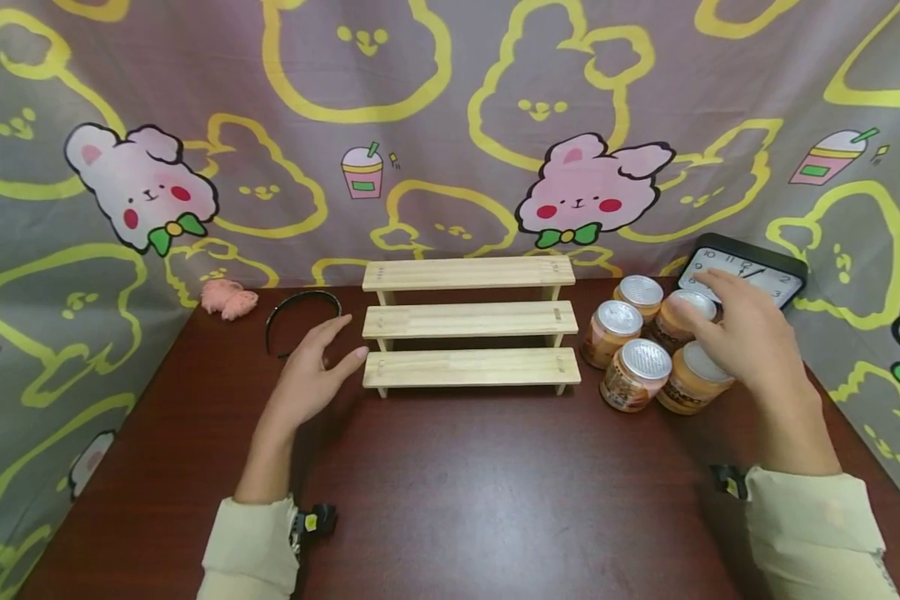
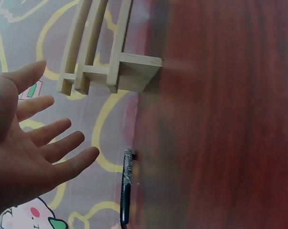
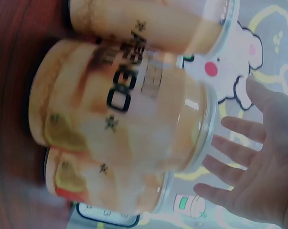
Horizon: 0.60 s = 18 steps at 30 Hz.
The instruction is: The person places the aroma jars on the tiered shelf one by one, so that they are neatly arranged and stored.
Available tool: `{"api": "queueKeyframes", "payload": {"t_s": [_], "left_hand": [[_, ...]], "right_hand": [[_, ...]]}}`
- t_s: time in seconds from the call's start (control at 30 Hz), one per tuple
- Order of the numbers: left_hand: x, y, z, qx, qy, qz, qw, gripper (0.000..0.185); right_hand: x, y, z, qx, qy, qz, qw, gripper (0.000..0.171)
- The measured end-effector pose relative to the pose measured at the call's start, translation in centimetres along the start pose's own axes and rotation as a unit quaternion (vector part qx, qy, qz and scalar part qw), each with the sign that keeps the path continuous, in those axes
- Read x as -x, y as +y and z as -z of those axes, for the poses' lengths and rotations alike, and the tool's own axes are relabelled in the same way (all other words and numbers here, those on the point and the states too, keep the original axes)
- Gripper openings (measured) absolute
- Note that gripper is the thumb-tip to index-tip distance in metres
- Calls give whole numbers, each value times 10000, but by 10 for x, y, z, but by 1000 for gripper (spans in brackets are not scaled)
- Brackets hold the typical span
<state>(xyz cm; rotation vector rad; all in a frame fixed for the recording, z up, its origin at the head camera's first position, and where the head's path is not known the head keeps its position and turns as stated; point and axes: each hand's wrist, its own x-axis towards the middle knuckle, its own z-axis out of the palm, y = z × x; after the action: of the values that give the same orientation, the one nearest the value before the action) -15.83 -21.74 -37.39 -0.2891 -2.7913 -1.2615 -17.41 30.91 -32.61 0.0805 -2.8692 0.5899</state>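
A three-step pale wooden rack point(image 1: 471, 327) stands mid-table, and its end point(image 2: 129, 71) shows in the left wrist view. My left hand point(image 1: 317, 367) hovers open just left of its lowest step, fingers spread point(image 2: 53, 148), holding nothing. Several orange jars with silver lids point(image 1: 636, 373) cluster right of the rack. My right hand point(image 1: 735, 333) hangs open over the rear jars, fingers straight, gripping none. The right wrist view shows a blurred jar point(image 3: 124, 109) close up with the open fingers point(image 3: 239, 157) beyond its lid.
A black headband point(image 1: 300, 315) point(image 2: 126, 186) and a pink hair scrunchie point(image 1: 228, 298) lie at the back left. A black-framed clock point(image 1: 750, 271) leans behind the jars. A bunny-print cloth point(image 1: 450, 125) walls the dark red table point(image 1: 495, 483) on three sides.
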Motion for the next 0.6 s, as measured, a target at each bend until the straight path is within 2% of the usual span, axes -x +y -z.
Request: {"api": "queueKeyframes", "payload": {"t_s": [0.23, 0.5, 0.6], "left_hand": [[2, -9, -2, 389, -43, 362, 9986, 68], [4, -11, -6, 686, -56, 589, 9959, 69], [4, -12, -9, 733, -86, 631, 9953, 69]], "right_hand": [[2, 23, 7, -277, 97, -108, 9995, 64], [6, 43, 11, -436, -4, -445, 9981, 65], [9, 53, 11, -536, -14, -400, 9978, 63]]}}
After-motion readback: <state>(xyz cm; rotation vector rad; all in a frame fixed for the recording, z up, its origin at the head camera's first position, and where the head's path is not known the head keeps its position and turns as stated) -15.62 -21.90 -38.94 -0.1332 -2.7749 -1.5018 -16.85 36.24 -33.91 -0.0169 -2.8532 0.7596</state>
